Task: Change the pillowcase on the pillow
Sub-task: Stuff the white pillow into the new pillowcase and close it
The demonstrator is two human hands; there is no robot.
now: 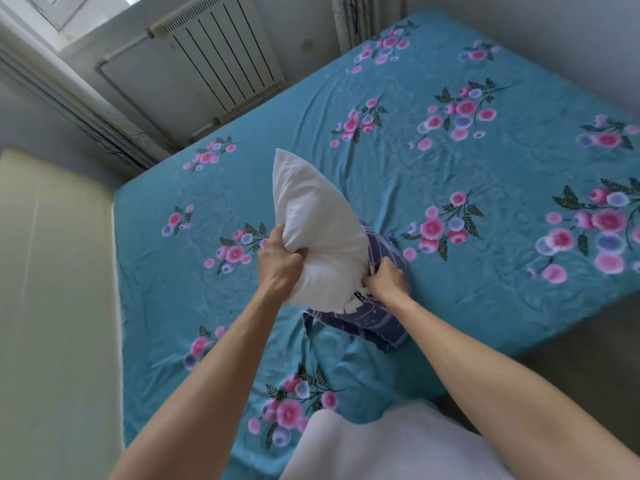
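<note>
A white pillow [313, 220] stands tilted above the bed, most of it bare, its top corner pointing up and left. Its lower end sits inside a purple patterned pillowcase [375, 323] bunched on the sheet. My left hand [282, 259] is clenched on the pillow's left side. At the case's open edge on the right, my right hand [386, 280] grips the purple fabric against the pillow.
The bed carries a teal sheet with pink and purple flowers [467, 188]. A white radiator [214, 57] stands on the wall behind it, under a window. A cream panel [52, 271] lies to the left of the bed. White cloth [381, 448] shows at the bottom edge.
</note>
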